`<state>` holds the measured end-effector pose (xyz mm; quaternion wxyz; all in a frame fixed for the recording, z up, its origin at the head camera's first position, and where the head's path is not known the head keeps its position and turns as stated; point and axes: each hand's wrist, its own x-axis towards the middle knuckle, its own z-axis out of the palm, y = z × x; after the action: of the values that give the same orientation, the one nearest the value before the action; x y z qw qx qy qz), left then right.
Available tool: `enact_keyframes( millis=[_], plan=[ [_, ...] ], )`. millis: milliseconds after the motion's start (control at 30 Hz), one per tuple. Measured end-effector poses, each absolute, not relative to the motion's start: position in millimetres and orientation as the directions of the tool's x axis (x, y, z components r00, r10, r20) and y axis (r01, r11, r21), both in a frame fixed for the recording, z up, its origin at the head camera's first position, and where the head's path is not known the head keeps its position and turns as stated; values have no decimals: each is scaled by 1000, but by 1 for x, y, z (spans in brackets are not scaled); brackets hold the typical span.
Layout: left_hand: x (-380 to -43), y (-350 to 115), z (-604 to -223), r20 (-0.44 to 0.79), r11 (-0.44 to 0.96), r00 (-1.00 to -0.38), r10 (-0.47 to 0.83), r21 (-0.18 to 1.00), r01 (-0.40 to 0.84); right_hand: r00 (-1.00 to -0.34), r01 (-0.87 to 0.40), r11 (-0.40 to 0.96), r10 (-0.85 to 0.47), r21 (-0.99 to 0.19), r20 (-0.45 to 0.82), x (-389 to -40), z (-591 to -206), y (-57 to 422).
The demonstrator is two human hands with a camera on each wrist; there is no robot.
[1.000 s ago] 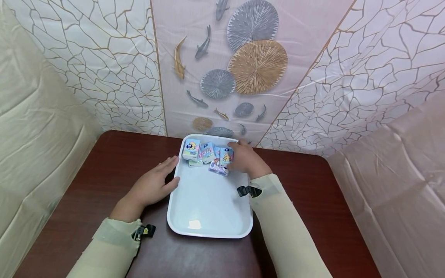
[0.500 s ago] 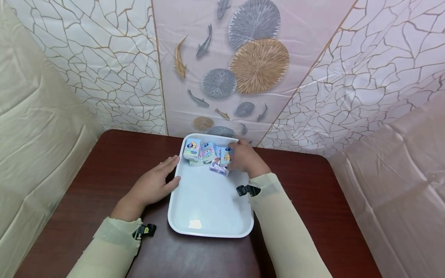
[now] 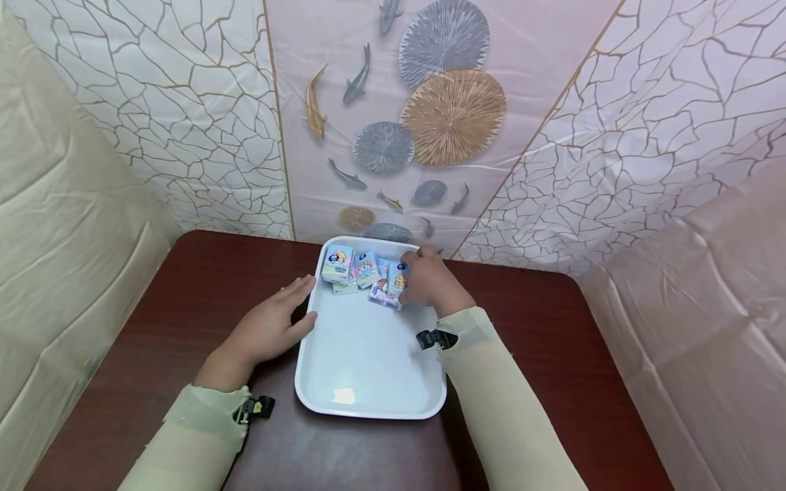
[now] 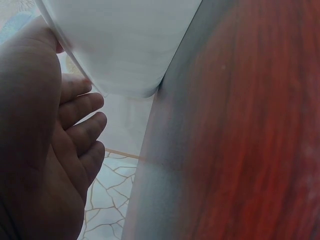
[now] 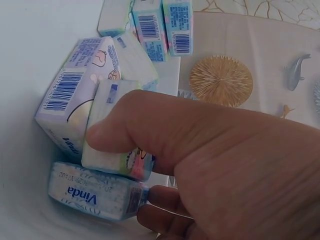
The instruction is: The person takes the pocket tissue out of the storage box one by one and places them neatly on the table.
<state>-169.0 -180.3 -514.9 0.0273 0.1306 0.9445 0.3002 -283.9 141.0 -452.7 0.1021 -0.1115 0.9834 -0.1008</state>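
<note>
A white tray holds several small packs of tissues near its far end. My right hand reaches over the tray's right side and pinches a light-blue pack of tissues with a yellow cartoon figure. In the right wrist view, the thumb presses on the end of this pack, and the other fingers are partly hidden behind it. Beside it lie a purple-white pack and a pack marked Vinda, close to the fingertips. My left hand rests against the tray's left rim, fingers nearly straight.
More tissue packs are stacked in the tray's far left corner. The tray stands on a dark red-brown table. Behind the table hangs a patterned cloth, and beige cloth hangs on both sides.
The right hand stays on the same tissue pack, shifting only very slightly. The left hand keeps its place at the rim; the whole head view shifts a little.
</note>
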Motion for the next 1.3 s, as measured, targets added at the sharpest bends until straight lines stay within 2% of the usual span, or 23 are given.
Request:
enact_keyframes(
  millis=[800, 1300],
  plan=[
    [-168, -181, -515, 17, 790, -967, 252, 574, 216, -934, -270, 896, -332, -351, -130, -265, -437, 156],
    [-168, -180, -514, 34, 782, -967, 253, 582, 225, -937, -308, 861, -349, -405, -29, -236, -402, 185]
  ],
)
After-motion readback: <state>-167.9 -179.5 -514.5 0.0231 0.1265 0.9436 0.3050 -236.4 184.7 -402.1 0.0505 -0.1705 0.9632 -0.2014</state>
